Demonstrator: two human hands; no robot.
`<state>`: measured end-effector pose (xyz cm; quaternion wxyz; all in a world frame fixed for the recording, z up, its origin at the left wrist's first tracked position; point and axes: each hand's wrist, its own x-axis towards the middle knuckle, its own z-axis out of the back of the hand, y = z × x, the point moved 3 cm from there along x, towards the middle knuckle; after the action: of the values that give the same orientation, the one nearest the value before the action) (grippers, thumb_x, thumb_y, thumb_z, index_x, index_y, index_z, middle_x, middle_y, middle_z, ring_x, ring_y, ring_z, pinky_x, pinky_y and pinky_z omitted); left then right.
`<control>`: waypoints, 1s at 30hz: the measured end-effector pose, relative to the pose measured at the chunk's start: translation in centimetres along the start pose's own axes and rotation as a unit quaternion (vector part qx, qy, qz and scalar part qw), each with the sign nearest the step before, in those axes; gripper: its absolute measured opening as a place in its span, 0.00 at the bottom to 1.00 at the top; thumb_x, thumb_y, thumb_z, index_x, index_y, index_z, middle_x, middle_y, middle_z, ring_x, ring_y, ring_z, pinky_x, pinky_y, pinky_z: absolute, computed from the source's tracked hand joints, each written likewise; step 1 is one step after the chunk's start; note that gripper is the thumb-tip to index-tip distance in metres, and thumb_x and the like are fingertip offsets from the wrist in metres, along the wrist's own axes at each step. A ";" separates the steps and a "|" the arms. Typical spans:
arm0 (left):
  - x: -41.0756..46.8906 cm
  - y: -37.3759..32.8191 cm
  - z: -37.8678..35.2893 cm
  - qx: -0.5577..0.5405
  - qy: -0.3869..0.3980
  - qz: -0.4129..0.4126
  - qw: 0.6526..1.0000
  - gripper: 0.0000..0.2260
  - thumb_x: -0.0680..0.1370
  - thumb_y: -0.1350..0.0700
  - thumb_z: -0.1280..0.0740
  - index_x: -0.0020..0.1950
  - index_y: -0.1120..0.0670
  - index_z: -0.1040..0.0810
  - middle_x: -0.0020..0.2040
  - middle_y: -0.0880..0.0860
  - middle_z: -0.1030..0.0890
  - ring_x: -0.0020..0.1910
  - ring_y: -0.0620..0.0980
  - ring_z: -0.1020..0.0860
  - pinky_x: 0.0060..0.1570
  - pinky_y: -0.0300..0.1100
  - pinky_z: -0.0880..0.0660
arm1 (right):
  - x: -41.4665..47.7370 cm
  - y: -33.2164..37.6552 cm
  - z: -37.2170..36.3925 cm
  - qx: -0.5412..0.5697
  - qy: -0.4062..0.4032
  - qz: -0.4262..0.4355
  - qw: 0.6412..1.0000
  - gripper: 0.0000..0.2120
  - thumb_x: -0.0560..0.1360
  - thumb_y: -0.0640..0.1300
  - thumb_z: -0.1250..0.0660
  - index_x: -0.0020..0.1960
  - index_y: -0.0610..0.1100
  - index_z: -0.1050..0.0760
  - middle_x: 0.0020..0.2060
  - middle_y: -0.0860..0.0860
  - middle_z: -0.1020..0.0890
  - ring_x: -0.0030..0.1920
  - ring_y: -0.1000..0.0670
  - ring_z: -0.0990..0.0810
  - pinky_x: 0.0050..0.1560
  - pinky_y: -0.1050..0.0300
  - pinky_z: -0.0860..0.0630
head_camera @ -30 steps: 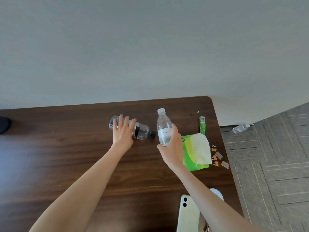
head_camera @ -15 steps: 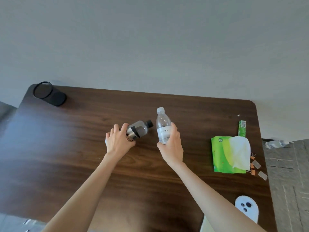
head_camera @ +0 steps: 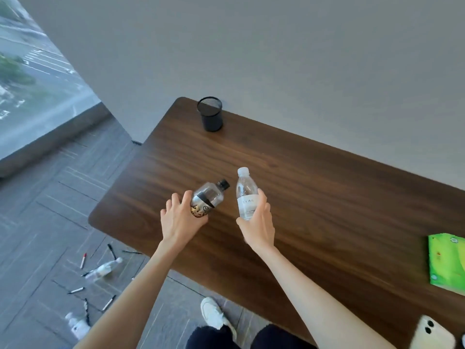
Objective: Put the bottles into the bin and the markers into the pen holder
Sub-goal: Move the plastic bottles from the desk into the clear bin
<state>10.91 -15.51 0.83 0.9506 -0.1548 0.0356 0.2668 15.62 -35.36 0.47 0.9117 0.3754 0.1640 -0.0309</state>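
A person's left hand [head_camera: 180,220] has its grip wrapped round the lower half of a clear plastic bottle with a black cap and dark label [head_camera: 210,196], holding it tilted with the cap pointing far and right. The right hand [head_camera: 259,222] has its grip clasped round the lower body of a clear plastic water bottle with a white cap and white label [head_camera: 246,195], held nearly upright. The two bottles are just beside each other, not touching. Both bare forearms reach out from the near side over a dark brown wooden worktop [head_camera: 327,197]. A black mesh cylindrical pen holder [head_camera: 210,117] stands at the worktop's far left corner. On the grey floor [head_camera: 50,197] to the left lie scattered markers [head_camera: 83,260] and another clear bottle [head_camera: 104,269].
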 end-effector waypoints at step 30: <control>19.6 32.7 12.0 -0.264 0.063 0.264 0.926 0.37 0.55 0.35 0.32 0.58 0.49 0.38 0.55 0.53 0.24 0.53 0.57 0.22 0.54 0.56 0.24 | 7.0 32.1 -28.2 -0.033 0.174 0.109 0.978 0.42 0.71 0.52 0.28 0.75 0.56 0.52 0.64 0.49 0.30 0.57 0.46 0.24 0.50 0.49 0.22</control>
<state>10.54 24.46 0.25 0.7663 -0.4021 0.0634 0.4970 20.27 7.65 1.11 0.8791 0.3600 0.2792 0.1401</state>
